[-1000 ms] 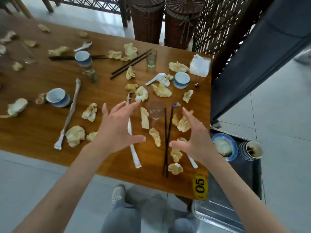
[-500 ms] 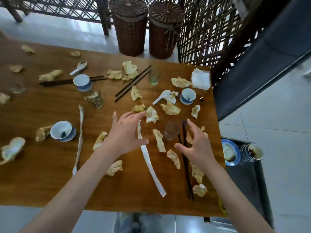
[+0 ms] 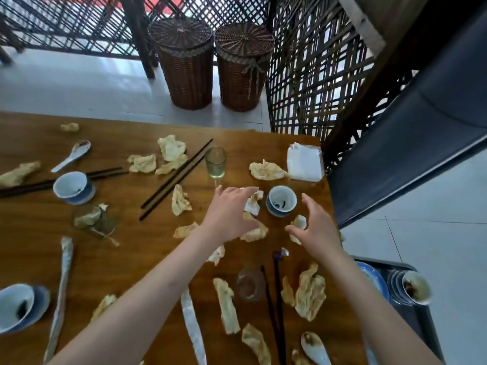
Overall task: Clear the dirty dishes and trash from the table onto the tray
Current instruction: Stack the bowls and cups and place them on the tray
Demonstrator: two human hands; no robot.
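A small blue-and-white cup point(image 3: 281, 201) stands near the far right of the wooden table point(image 3: 126, 248). My left hand point(image 3: 228, 213) hovers just left of it, fingers spread over a white spoon and crumpled napkin point(image 3: 253, 204), holding nothing. My right hand point(image 3: 316, 227) is open just right of the cup, above a crumpled napkin point(image 3: 299, 223). Several used napkins, chopsticks point(image 3: 175, 179), glasses point(image 3: 216, 162) and cups point(image 3: 74, 187) litter the table. The tray point(image 3: 419, 309) at the lower right holds a blue plate point(image 3: 374, 279) and stacked cups point(image 3: 416, 288).
A white tissue pack point(image 3: 305, 162) lies at the table's far right corner. Two wicker baskets point(image 3: 184, 64) and a lattice screen point(image 3: 316, 61) stand beyond the table. A dark chair back point(image 3: 421, 127) is on the right. A spoon point(image 3: 315, 347) lies near the front edge.
Both hands have reached farther across the table, from the near napkins and chopsticks to either side of the small cup. The view has tilted up and forward.
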